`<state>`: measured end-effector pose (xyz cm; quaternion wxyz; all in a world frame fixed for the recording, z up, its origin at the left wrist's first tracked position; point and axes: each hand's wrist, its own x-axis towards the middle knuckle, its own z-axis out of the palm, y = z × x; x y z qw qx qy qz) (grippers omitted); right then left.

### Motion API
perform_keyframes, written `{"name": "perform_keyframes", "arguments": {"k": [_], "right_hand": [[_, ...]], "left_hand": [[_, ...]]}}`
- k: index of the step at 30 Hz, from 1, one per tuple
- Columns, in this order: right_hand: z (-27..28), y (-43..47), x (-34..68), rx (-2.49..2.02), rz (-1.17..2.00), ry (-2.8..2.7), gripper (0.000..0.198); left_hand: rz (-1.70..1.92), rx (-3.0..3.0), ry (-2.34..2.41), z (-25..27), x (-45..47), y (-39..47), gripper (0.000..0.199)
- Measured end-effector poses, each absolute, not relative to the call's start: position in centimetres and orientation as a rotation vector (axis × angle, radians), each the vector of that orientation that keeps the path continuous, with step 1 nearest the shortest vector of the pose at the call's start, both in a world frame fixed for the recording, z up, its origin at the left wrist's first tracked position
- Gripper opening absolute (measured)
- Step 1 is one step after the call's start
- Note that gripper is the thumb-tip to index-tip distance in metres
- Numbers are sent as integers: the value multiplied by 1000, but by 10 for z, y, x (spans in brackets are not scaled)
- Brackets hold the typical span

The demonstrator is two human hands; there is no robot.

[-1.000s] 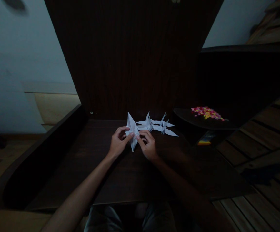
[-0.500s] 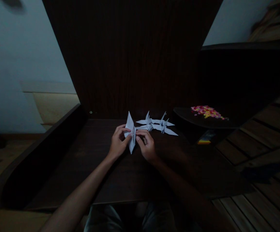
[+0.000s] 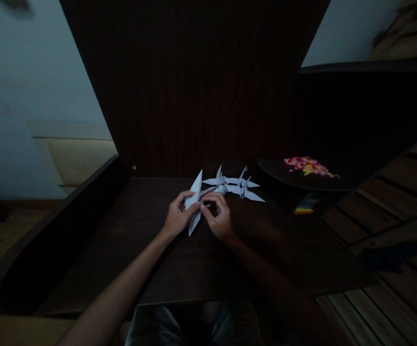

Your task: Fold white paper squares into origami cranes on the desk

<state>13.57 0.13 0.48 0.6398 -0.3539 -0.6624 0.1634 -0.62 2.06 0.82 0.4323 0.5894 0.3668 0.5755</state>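
Between my two hands is a white folded-paper crane (image 3: 195,186), tilted with one long point up and the other down. My left hand (image 3: 178,212) grips its left side, thumb across the middle. The fingertips of my right hand (image 3: 217,215) pinch the right edge near the centre; the fingers partly hide that spot. Just beyond my right hand, several finished paper cranes (image 3: 243,188) stand close together with wings spread on the dark wooden desk (image 3: 151,269).
A small raised shelf (image 3: 271,168) at the right bears a pile of pink, red and yellow bits (image 3: 308,166). A rainbow-striped sticker (image 3: 303,211) shows below it. The desk has a raised side panel (image 3: 50,235) at left and a tall back board (image 3: 194,86).
The held paper crane has turned, its upper point leaning right and its lower point left. My left thumb has moved across toward my right fingertips. The standing cranes have stayed in place.
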Motion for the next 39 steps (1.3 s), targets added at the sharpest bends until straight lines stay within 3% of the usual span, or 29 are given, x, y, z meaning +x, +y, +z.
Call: {"name": "perform_keyframes", "arguments": {"k": [10, 23, 30, 39], "right_hand": [[-1, 5, 137, -925, 419, -1449, 28], [-5, 8, 139, -895, 612, -1291, 21], [0, -1, 136, -898, 525, -1306, 14], [1, -4, 138, -899, 420, -1373, 13]], "left_hand": [[1372, 1202, 884, 15, -7, 18, 39], [1487, 1346, 789, 10, -6, 23, 38], [1522, 1635, 922, 5, -7, 20, 23], [1509, 1503, 943, 14, -5, 15, 30]]}}
